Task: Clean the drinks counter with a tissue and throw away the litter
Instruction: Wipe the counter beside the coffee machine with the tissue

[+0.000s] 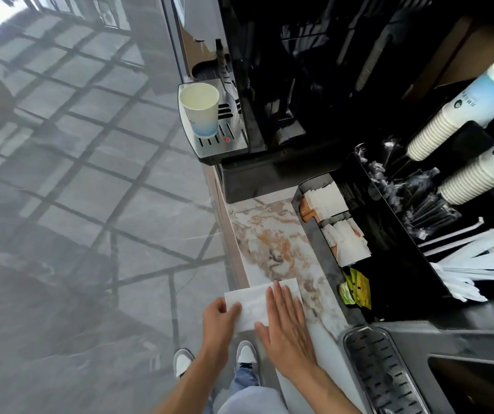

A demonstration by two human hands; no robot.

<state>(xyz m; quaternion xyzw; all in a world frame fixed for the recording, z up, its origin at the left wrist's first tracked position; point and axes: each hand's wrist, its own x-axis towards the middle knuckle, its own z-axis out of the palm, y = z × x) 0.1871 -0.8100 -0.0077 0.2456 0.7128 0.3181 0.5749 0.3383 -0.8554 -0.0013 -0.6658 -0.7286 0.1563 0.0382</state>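
Observation:
A white tissue (254,303) lies flat on the marble drinks counter (272,243), at its front edge. My left hand (220,318) pinches the tissue's left edge between thumb and fingers. My right hand (286,321) rests flat on the tissue's right part, fingers spread and pointing away from me. A paper cup (201,110), white with a blue base, stands upright on the drip tray (224,141) of the coffee machine at the counter's far end.
A black organiser (317,240) with sachets, stirrers and straws borders the counter on the right. Stacks of paper cups (454,115) lean above it. A second machine's grated tray (383,372) sits at the near right. The grey tiled floor (90,204) and my shoes lie to the left.

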